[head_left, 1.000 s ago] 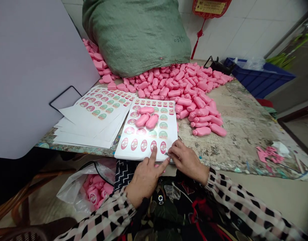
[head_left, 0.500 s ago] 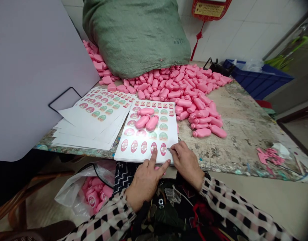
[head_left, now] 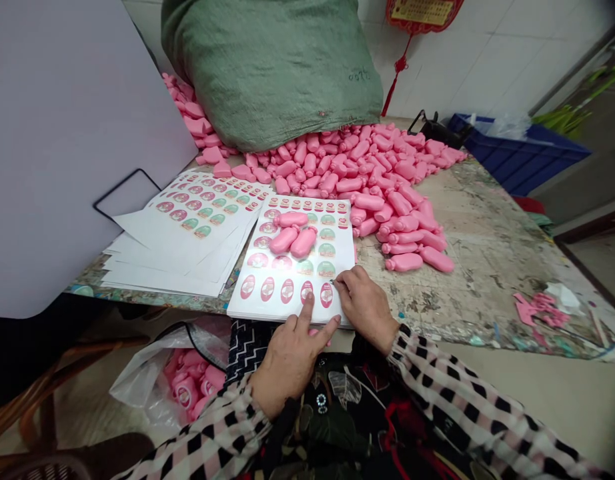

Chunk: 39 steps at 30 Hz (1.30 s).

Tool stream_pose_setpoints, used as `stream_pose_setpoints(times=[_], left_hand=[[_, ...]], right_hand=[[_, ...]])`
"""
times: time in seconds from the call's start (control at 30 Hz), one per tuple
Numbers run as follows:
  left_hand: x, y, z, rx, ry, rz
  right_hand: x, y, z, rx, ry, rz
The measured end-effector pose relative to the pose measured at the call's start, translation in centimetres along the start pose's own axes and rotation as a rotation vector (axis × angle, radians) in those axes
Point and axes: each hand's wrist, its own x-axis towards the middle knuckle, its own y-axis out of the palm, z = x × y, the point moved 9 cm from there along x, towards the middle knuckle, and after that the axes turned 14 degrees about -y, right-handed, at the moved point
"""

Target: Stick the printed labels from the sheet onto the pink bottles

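**Picking a label off the sticker sheet at the table's near edge**

Left hand [head_left: 287, 357] is lying at the near edge of the sticker sheet [head_left: 292, 267], index finger stretched forward and pressing beside an oval label [head_left: 306, 291] in the nearest row, thumb spread out to the side, the other fingers curled; it is pinning the sheet, not gripping anything. Right hand [head_left: 365, 307] is sitting at the sheet's near right corner, thumb and index fingertip drawn together over the last oval label [head_left: 326, 294] of that row. Cannot tell whether the label edge is already lifted, the tips are too small to read.

Sheet is lying on the worn table [head_left: 487, 267] at its near edge, with three loose pink bottles [head_left: 292, 235] resting on its middle. A fanned stack of more label sheets [head_left: 187, 233] is touching it on the left. A big pile of pink bottles [head_left: 367, 180] is spilling across the far side from a green woven sack [head_left: 272, 67]. A clear bag of pink bottles [head_left: 187, 380] is sitting below the table edge.

Judged step: peeling one label free. Next move is calling for a clean nail catch on the label rim while the left finger is holding the sheet flat
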Motion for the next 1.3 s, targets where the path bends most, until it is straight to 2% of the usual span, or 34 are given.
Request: stream_pose_setpoints(times=[0.33,0.6,0.97,1.3], left_hand=[[-0.1,0.1,0.0,-0.026,0.002,-0.023],[-0.1,0.4,0.1,-0.037,-0.024,-0.021],[-0.1,0.3,0.1,-0.025,-0.017,-0.016],[0.4,-1.6,0.3,-0.069,-0.027,0.071]], right_hand=[[-1.2,-0.3,-0.4,0.066,-0.038,0.048],[-1.2,0.0,-0.5,0.160,-0.032,0.024],[-0.7,-0.1,-0.4,0.144,0.035,0.018],[-0.6,0.0,-0.8,0.136,0.141,0.059]])
